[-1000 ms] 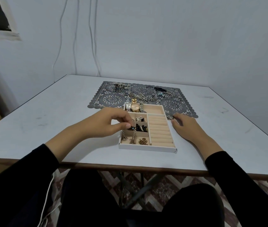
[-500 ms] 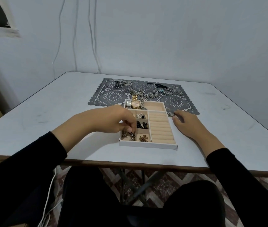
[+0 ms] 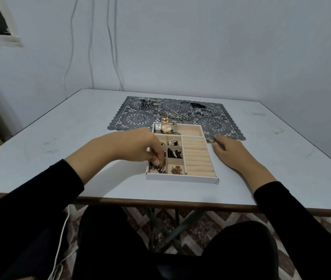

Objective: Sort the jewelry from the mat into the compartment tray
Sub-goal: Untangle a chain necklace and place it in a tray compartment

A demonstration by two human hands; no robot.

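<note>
The tray point(image 3: 180, 177) sits on the bench point(image 3: 69, 138), close to its near edge. A second ago the left hand point(image 3: 134, 146) held a chain point(image 3: 158, 169) dangling over the middle cells. It has now come down to the front-left cell, where most of the chain lies coiled on the floor. The fingers point(image 3: 156, 160) are bunched together, curled down, and seem still to pinch the chain's top end. Judging by that, the placing is nearly done and only the letting go remains.

The next cell holds a gold piece point(image 3: 176, 170), and black beads point(image 3: 173, 153) lie in the cell behind that. The ring rolls point(image 3: 198, 156) are bare.

The right hand point(image 3: 231, 153) has not shifted. It rests flat on the bench just beside the tray, fingers straight and close together, their tips near a small piece point(image 3: 209, 140) at the mat's edge.

Farther back, a watch point(image 3: 166, 127) lies in the rear-left cell. Beyond the tray, the mat point(image 3: 138, 120) carries more chains point(image 3: 177, 115) and bracelets point(image 3: 201, 110), so a good share of the sorting is left.
</note>
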